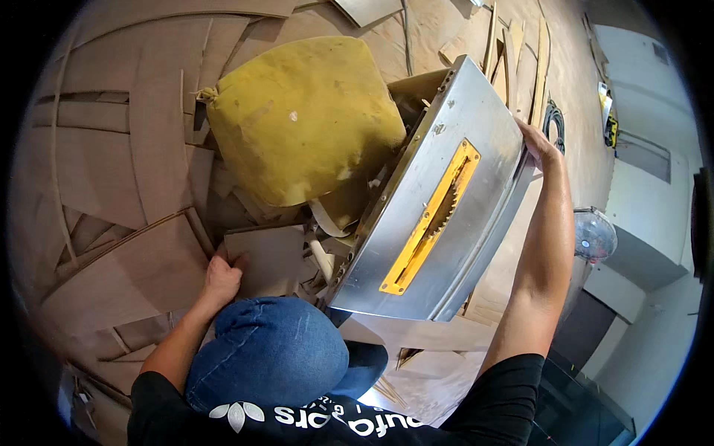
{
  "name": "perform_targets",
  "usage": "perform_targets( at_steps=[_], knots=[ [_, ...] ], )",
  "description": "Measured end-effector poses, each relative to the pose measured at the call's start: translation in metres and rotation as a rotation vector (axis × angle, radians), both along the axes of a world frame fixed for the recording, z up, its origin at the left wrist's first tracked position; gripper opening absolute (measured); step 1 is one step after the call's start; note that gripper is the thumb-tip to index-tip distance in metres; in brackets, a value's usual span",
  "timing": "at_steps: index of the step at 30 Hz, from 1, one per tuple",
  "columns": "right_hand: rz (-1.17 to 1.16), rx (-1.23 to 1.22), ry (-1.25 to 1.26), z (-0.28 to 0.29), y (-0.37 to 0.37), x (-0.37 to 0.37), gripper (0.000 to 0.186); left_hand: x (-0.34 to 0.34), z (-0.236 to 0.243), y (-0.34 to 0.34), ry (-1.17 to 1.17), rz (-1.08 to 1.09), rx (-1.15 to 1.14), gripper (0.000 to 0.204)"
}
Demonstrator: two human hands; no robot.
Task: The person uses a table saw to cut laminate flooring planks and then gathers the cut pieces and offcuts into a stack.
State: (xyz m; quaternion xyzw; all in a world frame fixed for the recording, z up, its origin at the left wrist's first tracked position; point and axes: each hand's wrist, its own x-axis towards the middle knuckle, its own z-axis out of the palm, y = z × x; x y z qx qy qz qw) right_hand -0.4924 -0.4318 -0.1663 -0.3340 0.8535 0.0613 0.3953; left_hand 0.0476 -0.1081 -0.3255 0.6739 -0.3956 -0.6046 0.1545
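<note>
A table saw (pixel 476 111) stands tilted in front of me to the right. Its grey metal top has a yellow insert (pixel 405 264), and a toothed blade (pixel 446 212) sticks up through the slot. My right hand (pixel 541 146) grips the far right edge of the saw top, its fingertips hidden beneath. Low on the left, my left hand (pixel 222 280) is closed at the edge of a small square wooden board (pixel 268 256). A full yellow dust bag (pixel 305 119), tied at its left corner, bulges beside the saw's left side.
Wooden offcuts and panels (pixel 126 275) lie piled across the floor on the left. Long wood strips (pixel 541 74) and a coiled dark cable (pixel 553 119) lie beyond the saw. A round fan (pixel 593 235) stands at the right. My bent knee in jeans (pixel 268 349) is close below.
</note>
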Motion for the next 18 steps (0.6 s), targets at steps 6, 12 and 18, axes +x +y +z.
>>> perform_targets(
  at_steps=[6, 12, 18],
  knots=[
    [0.043, 0.037, 0.015, -0.008, -0.004, -0.006, 0.049, -0.004, -0.003, 0.005, 0.05, 0.057, 0.001, 0.042],
    [0.125, 0.005, -0.114, -0.014, -0.006, -0.013, 0.06, -0.004, -0.006, 0.007, -0.02, 0.055, 0.037, 0.044],
    [0.246, -0.455, -0.033, -0.022, 0.003, -0.017, 0.076, 0.008, -0.003, 0.014, 0.137, 0.064, 0.006, 0.041]
  ],
)
